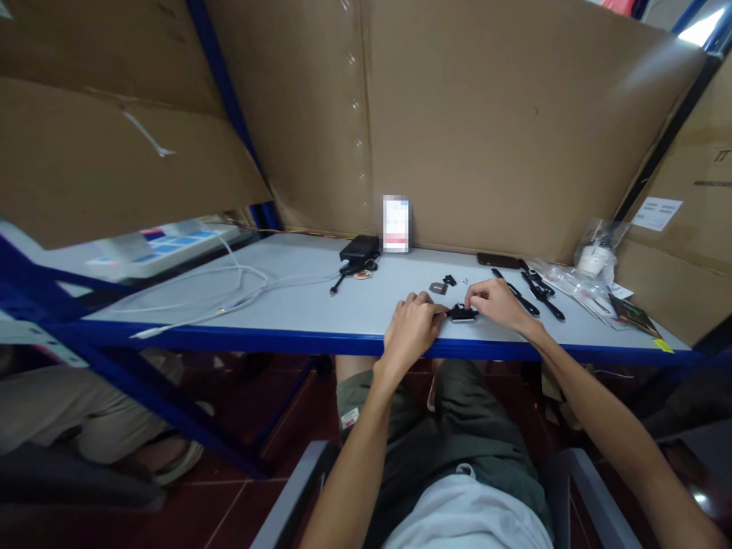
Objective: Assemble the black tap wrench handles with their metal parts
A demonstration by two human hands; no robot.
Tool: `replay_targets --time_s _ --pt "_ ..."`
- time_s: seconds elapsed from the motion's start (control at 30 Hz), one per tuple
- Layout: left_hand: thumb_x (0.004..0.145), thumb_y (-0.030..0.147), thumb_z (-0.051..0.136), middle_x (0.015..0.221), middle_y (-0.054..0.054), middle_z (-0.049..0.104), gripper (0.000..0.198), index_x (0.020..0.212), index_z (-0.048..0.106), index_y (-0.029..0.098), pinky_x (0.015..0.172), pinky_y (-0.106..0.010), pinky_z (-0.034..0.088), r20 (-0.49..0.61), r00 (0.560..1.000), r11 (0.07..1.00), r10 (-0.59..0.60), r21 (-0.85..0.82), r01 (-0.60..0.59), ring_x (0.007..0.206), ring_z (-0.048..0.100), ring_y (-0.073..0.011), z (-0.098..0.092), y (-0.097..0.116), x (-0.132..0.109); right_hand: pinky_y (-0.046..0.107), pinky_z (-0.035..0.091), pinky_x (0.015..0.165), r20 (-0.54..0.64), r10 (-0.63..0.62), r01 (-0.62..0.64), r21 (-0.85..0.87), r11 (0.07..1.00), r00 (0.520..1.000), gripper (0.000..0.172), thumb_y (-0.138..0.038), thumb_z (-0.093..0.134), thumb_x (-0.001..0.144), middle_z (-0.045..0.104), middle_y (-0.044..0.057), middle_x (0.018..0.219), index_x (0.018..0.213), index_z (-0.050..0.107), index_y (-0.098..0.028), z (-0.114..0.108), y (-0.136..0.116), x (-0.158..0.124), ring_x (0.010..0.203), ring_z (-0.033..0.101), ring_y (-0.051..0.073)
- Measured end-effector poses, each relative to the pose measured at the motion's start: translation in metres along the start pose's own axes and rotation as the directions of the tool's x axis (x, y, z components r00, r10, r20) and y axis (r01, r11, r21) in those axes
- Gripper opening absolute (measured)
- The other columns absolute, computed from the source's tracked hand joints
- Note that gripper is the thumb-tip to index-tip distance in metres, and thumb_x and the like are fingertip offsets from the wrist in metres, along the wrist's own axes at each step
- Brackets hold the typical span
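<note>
The black part (pixel 462 312) lies crosswise on the tabletop (pixel 297 305), between both hands. The left hand (pixel 412 329) fingers pinch its left end, and the right hand (pixel 499 303) fingers are clamped on its right end.

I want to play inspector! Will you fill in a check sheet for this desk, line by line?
Surface: pale grey tabletop with a blue front edge.
Job's things: small black device with a silvery edge, lying near the front edge.
Clutter: long black straps, small dark metal parts, black box, clear plastic bags at the right.
Grippers: left hand and right hand both pinch the device.
Cables: white cables loop across the left side.
Surroundings: brown cardboard sheets behind; another person's leg lower left.
</note>
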State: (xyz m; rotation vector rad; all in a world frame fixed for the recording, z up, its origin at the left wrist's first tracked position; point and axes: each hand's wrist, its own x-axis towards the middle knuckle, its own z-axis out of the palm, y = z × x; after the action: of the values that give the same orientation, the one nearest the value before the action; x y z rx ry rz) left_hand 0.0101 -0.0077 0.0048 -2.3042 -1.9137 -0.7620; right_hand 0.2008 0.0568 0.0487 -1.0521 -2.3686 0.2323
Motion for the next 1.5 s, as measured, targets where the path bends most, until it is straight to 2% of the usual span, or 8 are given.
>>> replay_targets --time_s 0.1,0.23,0.57,0.73,0.9,1.1,1.27,1.5 --pt "0.101 0.026 0.056 0.111 -0.009 0.069 0.030 0.121 0.077 0.031 0.092 -0.039 0.046 0.002 1.000 1.000 0.003 0.002 -0.003 0.108 0.059 -0.0283 -0.001 0.000 0.000 0.024 0.035 0.063 -0.033 -0.008 0.009 0.010 1.000 0.999 0.036 -0.007 0.052 0.076 0.063 -0.003 0.058 0.090 0.083 -0.019 -0.001 0.008 0.003 0.056 0.050 0.012" --pt "0.101 0.026 0.056 0.111 -0.009 0.069 0.030 0.122 0.077 0.030 0.092 -0.039 0.046 0.003 1.000 1.000 -0.002 0.017 0.002 0.108 0.059 -0.0287 -0.002 0.001 -0.001 0.023 0.037 0.066 0.139 -0.095 0.089 0.048 0.995 0.986 0.044 -0.007 0.058 0.080 0.068 -0.002 0.067 0.115 0.081 -0.022 -0.003 0.018 0.006 0.061 0.053 0.012" --pt "0.101 0.026 0.056 0.112 -0.009 0.069 0.031 0.123 0.077 0.032 0.092 -0.038 0.046 0.016 1.000 1.000 -0.010 0.024 0.010 0.110 0.059 -0.0284 -0.002 0.001 -0.001 0.024 0.032 0.064 0.182 -0.066 0.085 -0.100 0.991 0.981 0.009 -0.025 0.078 0.084 0.068 0.000 0.074 0.090 0.081 -0.019 -0.004 0.015 0.013 0.067 0.055 0.013" --pt "0.101 0.026 0.056 0.113 -0.009 0.069 0.031 0.123 0.076 0.033 0.091 -0.038 0.046 0.017 1.000 1.000 -0.006 0.025 0.006 0.109 0.059 -0.0286 -0.002 0.001 -0.001 0.025 0.031 0.063 0.126 -0.095 0.105 -0.074 0.992 0.987 0.022 -0.030 0.070 0.090 0.065 0.000 0.066 0.073 0.077 -0.017 0.003 0.011 0.012 0.064 0.051 0.012" --pt "0.101 0.025 0.055 0.113 -0.009 0.069 0.031 0.124 0.076 0.032 0.091 -0.038 0.045 0.019 1.000 1.000 -0.007 0.025 0.006 0.109 0.059 -0.0283 -0.002 0.001 0.000 0.025 0.035 0.064 0.037 -0.081 0.078 0.068 0.995 0.996 0.026 -0.029 0.062 0.094 0.066 0.000 0.065 0.080 0.080 -0.016 0.000 0.013 0.007 0.063 0.053 0.013" --pt "0.101 0.025 0.055 0.113 -0.009 0.070 0.031 0.124 0.076 0.032 0.090 -0.038 0.045 0.010 1.000 1.000 -0.005 0.027 0.004 0.109 0.059 -0.0289 -0.001 0.000 0.000 0.024 0.036 0.067 0.122 -0.058 0.067 -0.071 0.995 0.991 0.019 -0.023 0.074 0.088 0.071 0.001 0.080 0.106 0.080 -0.022 0.001 0.015 0.002 0.070 0.058 0.014" --pt "0.101 0.026 0.055 0.112 -0.009 0.069 0.032 0.124 0.076 0.032 0.091 -0.039 0.045 0.013 1.000 1.000 -0.004 0.029 0.004 0.109 0.059 -0.0285 -0.001 0.000 -0.001 0.026 0.036 0.070 0.141 -0.101 0.130 -0.216 0.968 0.985 0.009 -0.026 0.077 0.089 0.071 0.004 0.085 0.095 0.079 -0.020 0.002 0.009 0.008 0.078 0.061 0.017" --pt "0.100 0.025 0.054 0.113 -0.010 0.069 0.032 0.122 0.077 0.030 0.091 -0.040 0.046 0.003 1.000 0.998 0.009 0.054 -0.009 0.108 0.059 -0.0300 0.001 -0.002 -0.001 0.031 0.042 0.078 0.136 -0.091 0.138 -0.388 0.911 0.986 0.017 -0.030 0.065 0.100 0.074 0.013 0.101 0.097 0.073 -0.015 0.009 -0.006 -0.002 0.097 0.066 0.025"
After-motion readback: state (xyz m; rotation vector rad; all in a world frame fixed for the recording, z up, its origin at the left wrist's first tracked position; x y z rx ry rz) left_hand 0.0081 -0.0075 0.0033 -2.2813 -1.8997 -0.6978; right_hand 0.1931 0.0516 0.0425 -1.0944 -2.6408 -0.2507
